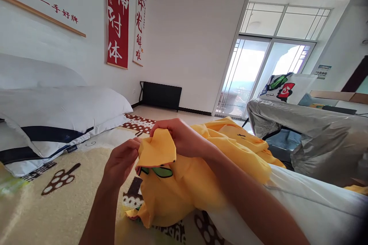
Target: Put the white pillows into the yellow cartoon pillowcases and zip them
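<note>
Yellow cloth (184, 187) lies bunched across the patterned blanket (61, 214) toward its right edge. Left hand (119, 160) and right hand (185, 138) pinch its raised flap (158, 148), fingers closed, some tips hidden. Working that flap seems the step; the next move calls for steady pinches.

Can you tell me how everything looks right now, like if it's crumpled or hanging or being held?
Yellow cloth: crumpled, partly lifted
Left hand: pinching the cloth
Right hand: gripping the cloth
Pillows: plump, overlapping
Patterned blanket: spread out
Red banner: hanging, unrolled
Silver cover: draped, wrinkled
</note>
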Demonstrator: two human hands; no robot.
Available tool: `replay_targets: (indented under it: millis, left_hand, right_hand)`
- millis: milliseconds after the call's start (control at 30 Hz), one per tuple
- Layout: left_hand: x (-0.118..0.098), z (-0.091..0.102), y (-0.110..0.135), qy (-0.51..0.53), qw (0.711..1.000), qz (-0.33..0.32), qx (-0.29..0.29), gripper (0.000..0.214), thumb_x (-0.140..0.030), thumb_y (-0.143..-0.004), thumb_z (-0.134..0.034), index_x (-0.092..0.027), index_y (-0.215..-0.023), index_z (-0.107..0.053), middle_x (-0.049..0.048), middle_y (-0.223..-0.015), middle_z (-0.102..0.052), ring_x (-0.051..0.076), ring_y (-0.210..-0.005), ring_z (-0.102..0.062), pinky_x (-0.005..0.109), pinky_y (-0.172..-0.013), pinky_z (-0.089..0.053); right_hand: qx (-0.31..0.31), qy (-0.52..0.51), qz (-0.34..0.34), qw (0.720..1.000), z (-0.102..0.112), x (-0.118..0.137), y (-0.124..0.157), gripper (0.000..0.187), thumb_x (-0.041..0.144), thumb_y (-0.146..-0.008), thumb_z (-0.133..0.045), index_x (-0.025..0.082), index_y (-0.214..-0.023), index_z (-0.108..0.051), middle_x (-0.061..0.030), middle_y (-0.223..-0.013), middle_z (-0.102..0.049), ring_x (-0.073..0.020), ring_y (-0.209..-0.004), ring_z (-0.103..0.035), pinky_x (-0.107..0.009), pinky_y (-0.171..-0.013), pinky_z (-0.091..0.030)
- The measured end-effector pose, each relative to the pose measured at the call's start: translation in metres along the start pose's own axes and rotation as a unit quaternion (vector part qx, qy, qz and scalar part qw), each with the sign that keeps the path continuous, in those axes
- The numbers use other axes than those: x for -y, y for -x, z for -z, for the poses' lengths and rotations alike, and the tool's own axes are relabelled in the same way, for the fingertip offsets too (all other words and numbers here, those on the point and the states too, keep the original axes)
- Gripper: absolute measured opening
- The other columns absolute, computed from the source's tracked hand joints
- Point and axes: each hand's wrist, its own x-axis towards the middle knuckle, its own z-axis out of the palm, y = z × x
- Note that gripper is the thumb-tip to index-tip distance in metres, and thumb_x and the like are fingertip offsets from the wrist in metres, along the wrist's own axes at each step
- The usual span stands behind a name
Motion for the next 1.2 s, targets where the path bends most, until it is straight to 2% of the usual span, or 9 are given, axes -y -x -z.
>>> replay_targets:
  millis: [233, 367, 533, 633, 700, 767, 900, 1000, 1200]
  left_hand:
    - [-0.001, 0.009, 0.003, -0.088, 0.995, -0.032, 0.022, 0.024, -0.038, -0.067, -0.078, -0.018, -0.073, -0.067, 0.0043, -0.068, -0.05, 0.018, -0.069, -0.046, 0.027, -0.06, -0.043]
    - [-0.001, 0.003, -0.001, -0.069, 0.995, -0.069, 0.008, 0.023, -0.041, -0.072, -0.073, -0.02, -0.077, -0.066, 0.0036, -0.07, -0.049, 0.018, -0.071, -0.046, 0.026, -0.063, -0.041]
    - [0.007, 0.0, 0.0, 0.0, 0.999, 0.045, 0.016, 0.039, -0.055, -0.064, -0.075, -0.018, -0.066, -0.063, 0.0053, -0.069, -0.052, 0.019, -0.067, -0.049, 0.03, -0.061, -0.043]
    - [0.029, 0.017, 0.009, 0.006, 0.995, 0.052, -0.086, 0.043, -0.062, -0.057, -0.077, -0.022, -0.069, -0.066, 0.005, -0.065, -0.057, 0.022, -0.064, -0.053, 0.031, -0.054, -0.044]
    - [0.045, 0.031, 0.016, -0.001, 0.983, 0.014, -0.181, 0.036, -0.055, -0.055, -0.08, -0.025, -0.07, -0.068, 0.003, -0.061, -0.06, 0.023, -0.064, -0.056, 0.031, -0.053, -0.046]
    - [0.054, 0.038, 0.02, -0.007, 0.974, -0.003, -0.226, 0.029, -0.045, -0.054, -0.084, -0.027, -0.071, -0.069, 0.0016, -0.06, -0.062, 0.023, -0.066, -0.059, 0.031, -0.055, -0.048]
    - [0.037, 0.017, 0.019, 0.003, 0.986, 0.027, -0.165, 0.031, -0.044, -0.058, -0.08, -0.022, -0.078, -0.071, 0.0031, -0.061, -0.063, 0.025, -0.066, -0.062, 0.033, -0.057, -0.052]
    - [0.012, -0.011, 0.014, -0.003, 0.994, 0.042, -0.101, 0.038, -0.042, -0.057, -0.08, -0.019, -0.085, -0.069, 0.0023, -0.062, -0.061, 0.018, -0.054, -0.056, 0.026, -0.046, -0.045]
    - [-0.001, -0.032, 0.007, 0.047, 0.994, 0.067, -0.078, 0.028, -0.041, -0.06, -0.08, -0.021, -0.071, -0.063, 0.0019, -0.071, -0.062, 0.014, -0.055, -0.054, 0.023, -0.045, -0.042]
  right_hand:
    - [0.015, -0.049, 0.035, 0.998, 0.001, -0.009, 0.0, 0.01, 0.02, -0.081, -0.052, 0.015, -0.077, -0.06, -0.0005, -0.076, -0.06, -0.0107, -0.073, -0.052, -0.021, -0.066, -0.041]
    - [0.029, -0.041, 0.042, 0.998, 0.004, -0.01, 0.003, 0.014, 0.025, -0.084, -0.053, 0.015, -0.077, -0.06, -0.0008, -0.075, -0.06, -0.0114, -0.073, -0.053, -0.022, -0.067, -0.041]
    - [0.025, -0.008, 0.038, 0.999, 0.008, -0.007, 0.005, 0.018, 0.026, -0.086, -0.051, 0.016, -0.072, -0.057, 0.0019, -0.069, -0.055, -0.01, -0.068, -0.048, -0.021, -0.064, -0.037]
    - [-0.018, 0.04, 0.035, 0.998, 0.004, -0.007, 0.004, 0.017, 0.021, -0.085, -0.049, 0.016, -0.069, -0.053, 0.0017, -0.07, -0.054, -0.0098, -0.067, -0.046, -0.021, -0.064, -0.035]
    - [-0.046, 0.087, 0.034, 0.995, 0.0, -0.008, 0.003, 0.015, 0.016, -0.083, -0.048, 0.017, -0.069, -0.05, 0.0014, -0.072, -0.054, -0.0096, -0.067, -0.044, -0.022, -0.065, -0.033]
    - [-0.063, 0.123, 0.039, 0.99, -0.003, -0.008, 0.003, 0.015, 0.014, -0.082, -0.047, 0.018, -0.067, -0.045, 0.0015, -0.072, -0.052, -0.0096, -0.066, -0.042, -0.022, -0.064, -0.032]
    - [-0.079, 0.147, 0.05, 0.985, -0.007, -0.006, 0.005, 0.016, 0.013, -0.079, -0.045, 0.02, -0.068, -0.036, 0.0023, -0.07, -0.047, -0.0098, -0.063, -0.038, -0.022, -0.061, -0.029]
    - [-0.081, 0.157, 0.073, 0.981, -0.008, -0.003, 0.008, 0.018, 0.011, -0.078, -0.043, 0.021, -0.068, -0.032, 0.0023, -0.069, -0.045, -0.0101, -0.063, -0.037, -0.022, -0.061, -0.03]
    - [-0.036, 0.127, 0.11, 0.985, -0.005, 0.001, 0.015, 0.01, 0.014, -0.085, -0.044, 0.021, -0.078, -0.045, 0.0002, -0.078, -0.056, -0.0118, -0.073, -0.048, -0.024, -0.069, -0.037]
